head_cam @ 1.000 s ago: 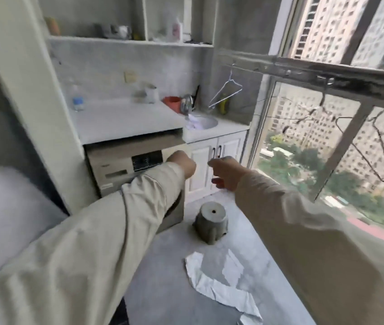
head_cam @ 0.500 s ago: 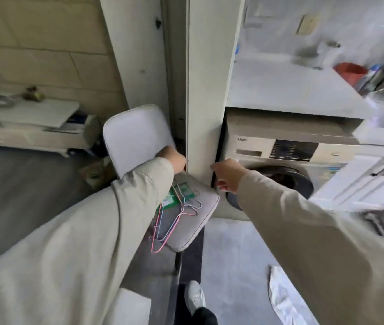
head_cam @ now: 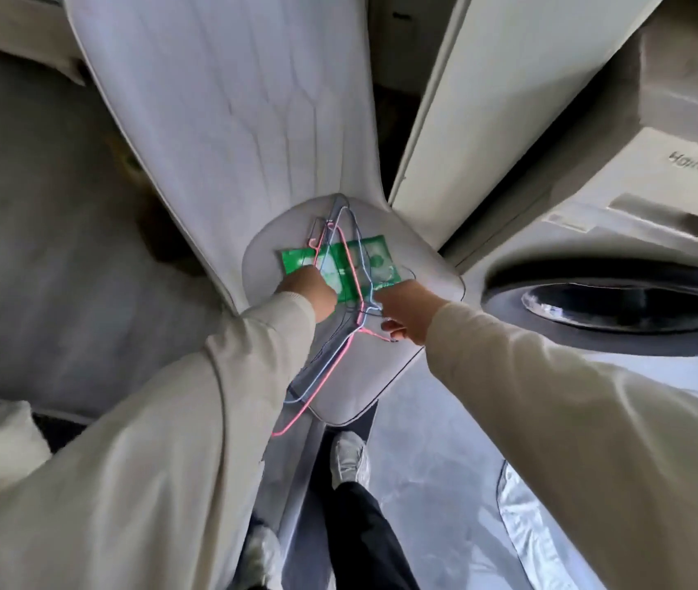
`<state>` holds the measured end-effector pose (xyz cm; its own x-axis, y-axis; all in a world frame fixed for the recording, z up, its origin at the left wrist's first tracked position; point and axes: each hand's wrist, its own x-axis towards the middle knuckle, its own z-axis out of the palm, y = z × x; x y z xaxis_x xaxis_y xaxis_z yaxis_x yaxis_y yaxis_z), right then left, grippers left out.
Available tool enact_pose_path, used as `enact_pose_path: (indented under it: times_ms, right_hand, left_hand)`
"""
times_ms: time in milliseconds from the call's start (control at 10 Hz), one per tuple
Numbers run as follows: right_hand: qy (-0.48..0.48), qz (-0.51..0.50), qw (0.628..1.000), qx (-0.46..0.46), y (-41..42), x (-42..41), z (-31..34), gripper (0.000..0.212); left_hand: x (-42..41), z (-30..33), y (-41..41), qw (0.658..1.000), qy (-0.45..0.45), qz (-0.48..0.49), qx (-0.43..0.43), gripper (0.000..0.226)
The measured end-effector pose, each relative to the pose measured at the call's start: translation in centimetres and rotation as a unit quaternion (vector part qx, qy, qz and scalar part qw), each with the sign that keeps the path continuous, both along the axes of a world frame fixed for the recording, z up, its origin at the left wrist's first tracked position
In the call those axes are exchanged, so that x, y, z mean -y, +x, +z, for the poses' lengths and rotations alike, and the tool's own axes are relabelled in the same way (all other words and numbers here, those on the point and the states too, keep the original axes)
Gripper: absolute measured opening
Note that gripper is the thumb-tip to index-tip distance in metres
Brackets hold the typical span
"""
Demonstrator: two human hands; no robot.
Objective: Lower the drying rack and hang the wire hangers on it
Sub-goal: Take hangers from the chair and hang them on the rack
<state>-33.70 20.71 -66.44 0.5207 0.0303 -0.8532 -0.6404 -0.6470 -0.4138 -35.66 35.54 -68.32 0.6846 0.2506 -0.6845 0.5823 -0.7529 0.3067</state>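
Several wire hangers (head_cam: 340,347), pink, pale blue and dark, lie in a bundle on the seat of a light grey chair (head_cam: 381,376), on top of a green packet (head_cam: 374,259). My right hand (head_cam: 402,310) is at the hangers' right side, fingers over the wires and thumb below them. My left hand (head_cam: 306,287) rests on the left part of the packet and bundle, knuckles up, its fingers hidden. The drying rack is out of view.
The chair's tall back (head_cam: 232,121) rises in front of me. A white pillar (head_cam: 458,121) and a washing machine (head_cam: 615,300) with a round door stand to the right. My feet (head_cam: 349,459) are on the grey floor, with crumpled white paper (head_cam: 526,525) at the lower right.
My view has swung from the window and rack down to the chair. Both hands have dropped from mid-air onto the hangers on the seat.
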Motion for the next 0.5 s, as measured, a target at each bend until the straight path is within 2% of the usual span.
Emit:
enact_pose_path:
  times_ms: [100, 200, 300, 400, 500]
  right_hand:
    - [-0.013, 0.031, 0.999, -0.009, 0.0, 0.4, -6.6, 0.011]
    - [-0.027, -0.019, 0.999, -0.041, -0.2, 0.4, -11.2, 0.016]
    - [-0.018, 0.004, 0.998, -0.062, -0.8, 0.9, -14.2, 0.015]
    - [0.003, -0.013, 0.997, -0.073, -1.1, 1.4, -15.5, 0.014]
    - [0.014, -0.033, 0.995, -0.091, -1.6, 1.6, -15.3, 0.012]
  left_hand:
    - [0.8, -6.2, -1.1, 0.999, -0.004, -0.049, -0.023, 0.031]
    - [1.8, -11.7, -2.3, 0.996, 0.004, -0.081, -0.037, 0.038]
    - [2.4, -15.1, -3.1, 0.996, 0.030, -0.074, -0.044, 0.033]
    - [2.7, -15.8, -3.1, 0.996, 0.043, -0.072, -0.043, 0.023]
    - [2.5, -15.1, -2.9, 0.997, 0.032, -0.070, -0.030, 0.023]
